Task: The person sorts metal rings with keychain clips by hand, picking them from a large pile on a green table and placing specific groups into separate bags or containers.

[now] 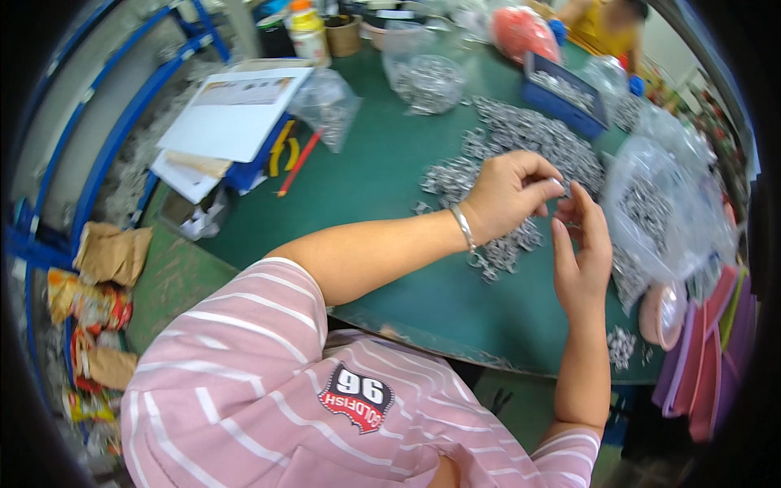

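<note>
My left hand (508, 193), with a silver bracelet on its wrist, is pinched closed above the pile of small grey metal clasps (541, 142). Whatever sits between its thumb and forefinger is too small to make out. Close beside it, on the right, my right hand (587, 248) is raised with thumb and fingers apart. Its fingertips come near those of the left hand, and no held thing shows in it. Loose clasps spread over the green table (390, 276) beneath both hands.
Plastic bags (663, 207) of grey parts lie on the right, beside a pink bowl (663, 315). A blue tray (565, 93) stands behind the pile. Papers (236, 110), yellow-handled pliers (282, 150) and a red pen (299, 163) lie left. A person in yellow (598, 31) sits at the far right.
</note>
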### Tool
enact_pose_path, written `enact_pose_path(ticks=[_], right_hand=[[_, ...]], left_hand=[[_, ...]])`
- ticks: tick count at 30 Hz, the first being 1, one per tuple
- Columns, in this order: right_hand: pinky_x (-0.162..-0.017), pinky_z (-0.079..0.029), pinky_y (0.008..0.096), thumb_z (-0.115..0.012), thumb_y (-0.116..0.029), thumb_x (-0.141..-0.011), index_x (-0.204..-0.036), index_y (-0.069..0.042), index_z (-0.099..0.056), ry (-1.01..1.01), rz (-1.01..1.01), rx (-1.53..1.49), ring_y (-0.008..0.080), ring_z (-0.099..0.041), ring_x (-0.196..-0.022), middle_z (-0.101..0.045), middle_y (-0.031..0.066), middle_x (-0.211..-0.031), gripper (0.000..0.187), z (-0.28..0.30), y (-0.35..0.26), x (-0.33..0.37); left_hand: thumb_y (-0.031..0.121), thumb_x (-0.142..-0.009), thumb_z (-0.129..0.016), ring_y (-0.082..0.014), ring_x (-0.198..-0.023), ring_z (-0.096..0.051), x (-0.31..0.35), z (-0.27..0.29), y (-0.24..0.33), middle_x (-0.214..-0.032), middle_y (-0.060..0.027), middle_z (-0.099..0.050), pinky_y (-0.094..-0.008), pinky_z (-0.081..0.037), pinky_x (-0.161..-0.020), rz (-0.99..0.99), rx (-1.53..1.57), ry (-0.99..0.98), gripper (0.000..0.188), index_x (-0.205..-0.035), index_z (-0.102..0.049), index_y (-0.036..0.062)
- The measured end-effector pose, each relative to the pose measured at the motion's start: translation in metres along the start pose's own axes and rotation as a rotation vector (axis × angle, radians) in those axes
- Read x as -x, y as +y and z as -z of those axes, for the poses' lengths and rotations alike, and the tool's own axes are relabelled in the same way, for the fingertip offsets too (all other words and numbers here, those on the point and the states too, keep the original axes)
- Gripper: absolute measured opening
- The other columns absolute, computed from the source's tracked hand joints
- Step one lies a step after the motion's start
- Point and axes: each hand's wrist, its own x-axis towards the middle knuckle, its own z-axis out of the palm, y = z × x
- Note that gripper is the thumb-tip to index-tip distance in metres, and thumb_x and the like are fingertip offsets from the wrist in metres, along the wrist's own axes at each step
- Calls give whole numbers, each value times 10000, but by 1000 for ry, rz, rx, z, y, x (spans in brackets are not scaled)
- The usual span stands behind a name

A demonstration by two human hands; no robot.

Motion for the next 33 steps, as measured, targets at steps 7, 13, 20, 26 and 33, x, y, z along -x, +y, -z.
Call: enact_pose_path(ticks=[7,13,20,26,33], right_hand=[[-566,-473,329,-713,114,-628,-859,24,-631,-223,358,64,276,-586,-602,-626,144,-750,261,29,-134,-21],[-514,-349,291,-686,-1,-728,-819,-5,-604,-347,537,101,167,-470,-534,-548,73,-663,122,51,-154,-15],[-522,-311,284,-730,-136,-736,-758,-85,-601,-279,564,94,111,-434,-519,-535,1,-647,141,51,-139,7],[-528,-278,278,-768,-252,-744,-706,-153,-598,-225,616,98,64,-403,-506,-524,-60,-632,200,74,-134,27],[-563,-353,325,-633,-221,-822,-720,-114,-559,-519,427,287,174,-460,-554,-564,41,-677,165,136,-166,34]], left_hand=[[80,-795,-740,-139,-684,-661,-28,231,82,-758,-67,-687,-278,-527,-629,-371,-1335,384,104,-845,-667,28],[116,-743,-725,-266,-760,-693,-45,321,95,-848,-124,-718,-357,-546,-736,232,-1838,129,137,-864,-723,52],[137,-773,-658,-287,-856,-685,-46,322,74,-905,-158,-708,-375,-532,-810,205,-1818,85,181,-916,-744,68],[125,-823,-663,-251,-775,-657,-31,274,79,-900,-126,-676,-354,-523,-720,-284,-1634,243,159,-957,-715,58],[11,-827,-661,-256,-752,-626,10,171,52,-865,-104,-618,-319,-512,-657,-543,-1276,-242,97,-923,-668,23]])
